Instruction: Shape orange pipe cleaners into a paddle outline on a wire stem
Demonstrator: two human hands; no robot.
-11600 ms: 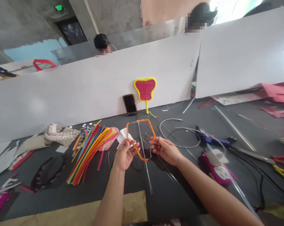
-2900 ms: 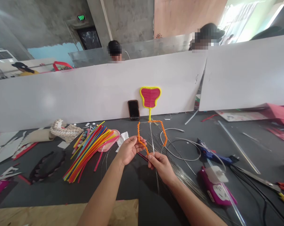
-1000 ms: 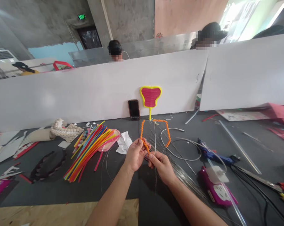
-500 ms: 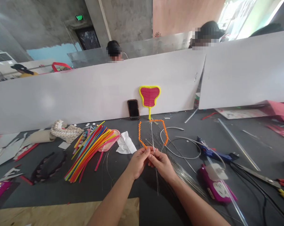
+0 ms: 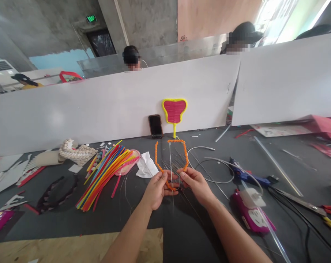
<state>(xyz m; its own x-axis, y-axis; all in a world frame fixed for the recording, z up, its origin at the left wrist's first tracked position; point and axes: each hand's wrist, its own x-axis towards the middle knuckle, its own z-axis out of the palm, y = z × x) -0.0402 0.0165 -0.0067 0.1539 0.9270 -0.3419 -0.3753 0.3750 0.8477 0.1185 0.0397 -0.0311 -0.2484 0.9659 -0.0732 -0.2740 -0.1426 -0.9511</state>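
Note:
Between my hands is a fan-shaped wire frame wound with twisted orange strip (image 5: 186,153), its top edge away from me. My left hand (image 5: 155,188) pinches the frame's lower left part, thumb on top and the other fingers stretched beneath the orange bottom. At the lower right bend, my right hand (image 5: 195,182) grips the frame between thumb and fingers. A straight thin wire (image 5: 170,157) runs down the middle from the top edge past my left fingers. Beyond the frame, a finished-looking pink fan with a yellow rim (image 5: 175,111) leans on the white board.
Colourful strips (image 5: 105,175) and white tissue (image 5: 146,166) lie left. Loose wires (image 5: 179,159) lie beneath the frame. To the right are a coiled wire (image 5: 209,180), blue glue gun (image 5: 247,175), purple power strip (image 5: 250,215) and scissors (image 5: 305,204). A phone (image 5: 155,126) leans on the white board (image 5: 99,109).
The orange frame has shifted slightly left. My right hand has moved from the middle to its lower right bend, and my hands are further apart, showing the orange bottom part.

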